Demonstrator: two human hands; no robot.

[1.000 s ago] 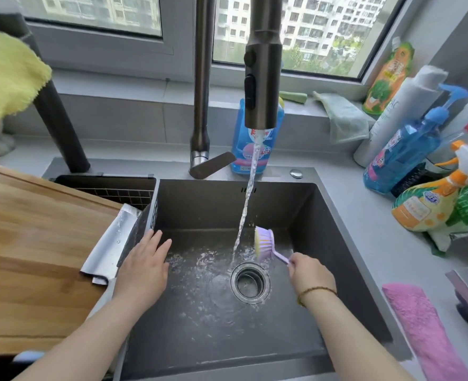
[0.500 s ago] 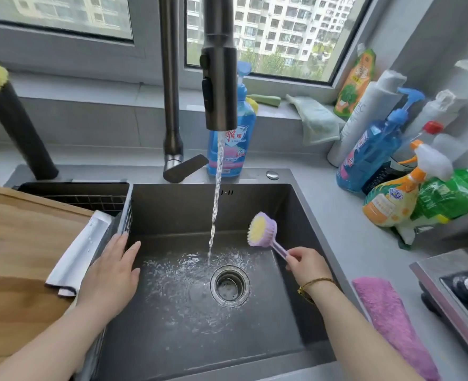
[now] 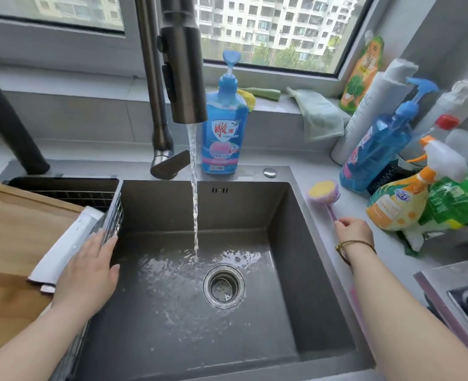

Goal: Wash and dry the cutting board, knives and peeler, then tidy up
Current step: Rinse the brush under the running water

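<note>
Right hand [image 3: 353, 232] pinched the thin handle of the brush [image 3: 324, 191], fingers curled, arm reaching forward along the sink's right rim. Brush head lay bristles-up on the surface [image 3: 389, 257], by the back right corner of the sink [image 3: 282, 237].

Left hand [image 3: 90, 273] was flat, palm down, fingers straight and together, holding nothing. It rested over the near part of the knife [image 3: 65, 243] and the edge of the wire rack [image 3: 112, 215], forearm coming in from lower left.

Knife: broad cleaver blade lying flat on the cutting board [image 3: 13, 237], far end poking over the board's edge onto the rack at the sink's left side. Handle end was hidden under the hand, couldn't tell how it lay.

Judgement: blade looked wet, so slippery. It's stiff, fairly heavy and sharp along one edge, so take it by the handle, not by the flat. Board is thick wood, stiff, probably heavy and awkward one-handed; grip both long edges and tilt it into the sink.

Faucet [image 3: 183, 78] was running, stream landing just behind the drain [image 3: 223, 286]. Soap bottle [image 3: 223, 133] stood behind the sink.
</note>
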